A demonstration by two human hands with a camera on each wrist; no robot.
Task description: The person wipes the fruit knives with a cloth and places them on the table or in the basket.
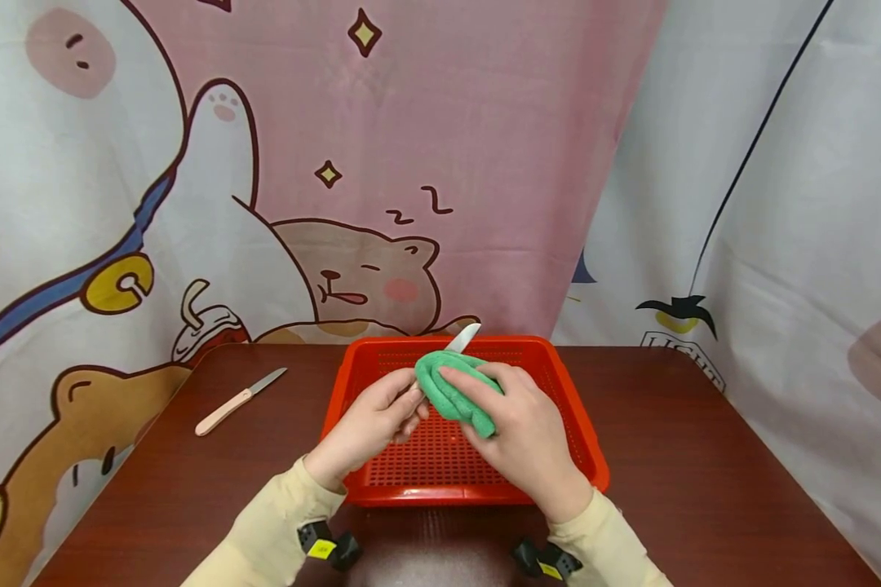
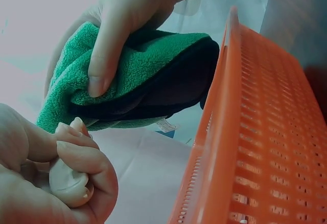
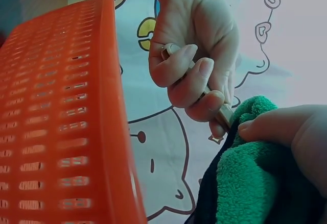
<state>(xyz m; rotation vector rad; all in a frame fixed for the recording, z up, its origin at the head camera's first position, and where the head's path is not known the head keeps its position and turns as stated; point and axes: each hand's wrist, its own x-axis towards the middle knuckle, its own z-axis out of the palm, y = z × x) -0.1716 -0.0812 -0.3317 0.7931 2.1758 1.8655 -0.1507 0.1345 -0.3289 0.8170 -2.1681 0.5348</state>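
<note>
My left hand [image 1: 378, 417] curls its fingers round the handle [image 3: 223, 113] of a knife [image 1: 462, 337], whose pale blade tip sticks out beyond the cloth. A folded green cloth [image 1: 448, 390] with a dark underside wraps round part of that blade. My right hand [image 1: 524, 428] grips the cloth, thumb on one side and fingers on the other. Both hands are above a red plastic basket [image 1: 595, 456]. In the left wrist view the butt of the knife handle [image 2: 69, 185] shows inside the left fist. The middle of the blade is hidden by the cloth.
A second knife [image 1: 238, 403] with a pale handle lies on the dark brown table [image 1: 675, 456], left of the basket. Behind the table hangs a cartoon-printed curtain [image 1: 455, 106]. The basket has perforated walls and a raised rim.
</note>
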